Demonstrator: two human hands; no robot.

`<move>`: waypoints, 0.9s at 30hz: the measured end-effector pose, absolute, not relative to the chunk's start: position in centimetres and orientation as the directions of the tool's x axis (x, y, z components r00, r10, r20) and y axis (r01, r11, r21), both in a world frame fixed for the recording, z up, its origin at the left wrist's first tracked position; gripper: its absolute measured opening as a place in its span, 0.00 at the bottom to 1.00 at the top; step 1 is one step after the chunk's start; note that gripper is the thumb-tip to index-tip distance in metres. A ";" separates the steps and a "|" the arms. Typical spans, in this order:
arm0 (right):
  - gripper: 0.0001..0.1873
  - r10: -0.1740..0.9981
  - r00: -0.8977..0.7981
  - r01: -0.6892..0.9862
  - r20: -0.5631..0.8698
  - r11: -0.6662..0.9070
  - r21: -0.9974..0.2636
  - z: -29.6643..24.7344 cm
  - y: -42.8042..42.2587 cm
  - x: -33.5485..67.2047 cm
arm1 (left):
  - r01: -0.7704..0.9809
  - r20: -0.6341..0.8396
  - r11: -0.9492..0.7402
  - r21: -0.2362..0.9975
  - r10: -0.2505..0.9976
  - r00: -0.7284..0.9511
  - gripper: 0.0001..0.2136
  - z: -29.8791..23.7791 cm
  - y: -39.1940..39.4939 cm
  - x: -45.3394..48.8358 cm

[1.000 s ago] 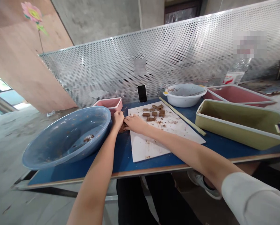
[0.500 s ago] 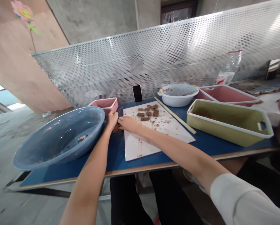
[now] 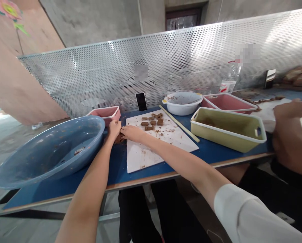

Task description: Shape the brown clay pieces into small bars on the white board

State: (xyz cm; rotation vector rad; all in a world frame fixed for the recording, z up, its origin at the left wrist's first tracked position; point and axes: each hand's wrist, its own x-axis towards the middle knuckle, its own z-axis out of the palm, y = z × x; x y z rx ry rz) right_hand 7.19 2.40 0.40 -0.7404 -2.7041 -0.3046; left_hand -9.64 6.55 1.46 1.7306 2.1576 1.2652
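At the left edge of the white board (image 3: 141, 158), both hands meet over a lump of brown clay-like material (image 3: 119, 138) lying on the blue table. My left hand (image 3: 115, 129) is closed, its fingers curled on the lump's far side, close to a small pink bin (image 3: 108, 113). From the right, my right hand (image 3: 132, 132) reaches across the board with bent fingertips on the same lump. The fingertips are partly hidden. Several short brown blocks (image 3: 152, 123) of similar material lie on the board among scattered crumbs.
A large blue basin (image 3: 52, 148) stands at left. Behind the board are a phone (image 3: 141, 102) and a white basin (image 3: 183, 108); a pale stick (image 3: 180, 124) lies alongside. At right are a green bin (image 3: 224, 135), a pink bin (image 3: 232, 104), a bottle (image 3: 229, 81) and another person's hand (image 3: 291, 109).
The view has swung right, so the table's things sit further left in the picture. Another person's hand now shows at right. My hands stay at the brown lump.
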 end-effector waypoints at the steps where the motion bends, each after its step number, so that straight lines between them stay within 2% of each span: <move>1: 0.11 0.454 -0.817 0.521 0.356 0.845 0.117 0.5 2.4 7.3 | 0.770 0.409 0.008 0.638 0.844 -0.348 0.09 1.5 6.5 -9.6; 14: 0.13 0.427 -0.842 0.481 0.330 0.871 0.097 0.4 2.6 8.4 | 0.839 0.486 -0.006 0.545 0.817 -0.311 0.12 1.1 5.4 -8.4; 22: 0.10 0.439 -0.838 0.484 0.324 0.872 0.070 1.3 1.3 8.5 | 0.821 0.475 -0.008 0.570 0.819 -0.322 0.11 1.4 5.0 -8.4; 27: 0.14 0.375 -0.867 0.411 0.328 0.911 0.047 1.9 -0.8 8.6 | 0.783 0.438 -0.024 0.622 0.839 -0.322 0.12 1.8 4.6 -8.5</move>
